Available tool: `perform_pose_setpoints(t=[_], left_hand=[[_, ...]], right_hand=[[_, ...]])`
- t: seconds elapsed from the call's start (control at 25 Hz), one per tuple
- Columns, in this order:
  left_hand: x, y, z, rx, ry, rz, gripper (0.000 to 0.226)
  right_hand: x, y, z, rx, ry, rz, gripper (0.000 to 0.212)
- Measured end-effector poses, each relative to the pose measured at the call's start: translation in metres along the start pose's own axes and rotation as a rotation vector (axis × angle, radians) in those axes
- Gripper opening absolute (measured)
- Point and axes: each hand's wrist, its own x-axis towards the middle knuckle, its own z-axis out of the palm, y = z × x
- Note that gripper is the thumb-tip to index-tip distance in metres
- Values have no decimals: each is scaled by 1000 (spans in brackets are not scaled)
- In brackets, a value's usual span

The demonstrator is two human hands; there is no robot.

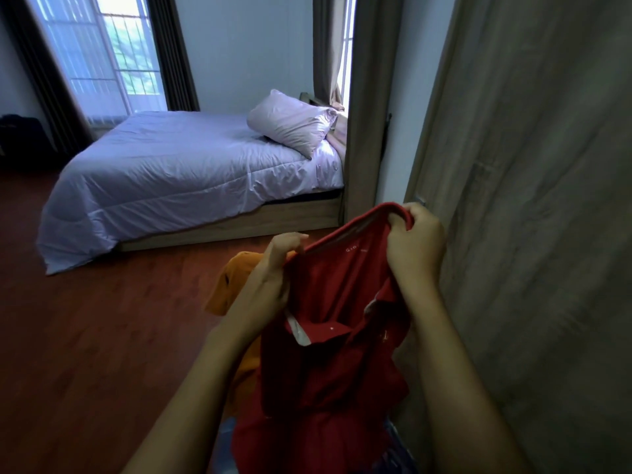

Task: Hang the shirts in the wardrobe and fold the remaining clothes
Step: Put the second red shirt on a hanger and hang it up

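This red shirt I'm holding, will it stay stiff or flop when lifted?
Probably floppy: the red shirt sags and bunches below where the left hand and right hand grip it. Likely light: those grips alone carry it.

1. We see a red shirt (328, 336) with white edging and small pale lettering.
2. The orange garment (232, 282) is plain.
3. The bed cover (171, 176) is pale lilac-white, and the pillow (290, 123) is faintly pink.
4. The floor (85, 336) is reddish-brown wood.
5. The wardrobe door (547, 200) has a grey-beige wood grain.
6. The curtains (51, 80) are dark brown.
7. We think the blue cloth (225, 436) may be patterned, but it is blurred.
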Motion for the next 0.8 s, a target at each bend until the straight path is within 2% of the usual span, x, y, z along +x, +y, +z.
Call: perform_pose_setpoints(t=[0.12, 0.2, 0.36, 0.6, 0.8], left_hand=[[-1, 19, -17, 42, -133, 59, 33], [-5, 29, -26, 29, -201, 25, 38], [-16, 55, -36, 6, -81, -35, 61], [-28, 114, -58, -73, 17, -12, 69], [-42, 171, -50, -195, 7, 27, 68]], right_hand=[[-12, -12, -22, 17, 26, 34, 13], [-18, -28, -41, 30, 45, 1, 13], [-42, -58, -79, 58, 95, -48, 14], [-89, -89, -146, 173, 196, -64, 18], [-134, -90, -204, 269, 261, -17, 20]])
